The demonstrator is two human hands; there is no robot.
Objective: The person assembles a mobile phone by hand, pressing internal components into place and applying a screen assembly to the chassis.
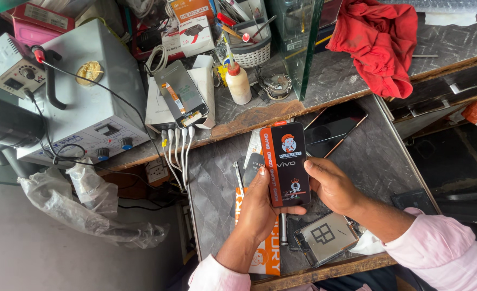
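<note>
My left hand [257,207] and right hand [333,186] grip a black phone display panel [286,163] w/ an orange strip down its left edge, held upright over the grey work mat [378,156] at the centre of the bench; left fingers wrap the panel's lower left edge, thumb on the front, while right fingers pinch its right edge approx. midway. Both hands are closed on the panel, pink sleeves [443,248] at the wrists. Just below my right wrist lies an opened phone body [324,237] w/ a grey inner plate, and under my left forearm an orange-and-white box [265,248] sits on the mat. Behind the panel, a dark glass screen [333,126] lies flat, partly hidden. On the raised wooden shelf: another display w/ an orange flex cable [182,94] resting on a white box, a white squeeze bottle [238,81] w/ a red collar, a basket of hand tools [249,37], and a red cloth [381,43] (bunched, far right). At left stands a grey power supply unit [93,102] w/ blue knobs, several white cables [176,148] hanging off the shelf edge beside it, and crumpled clear plastic [82,205] lower down
</note>
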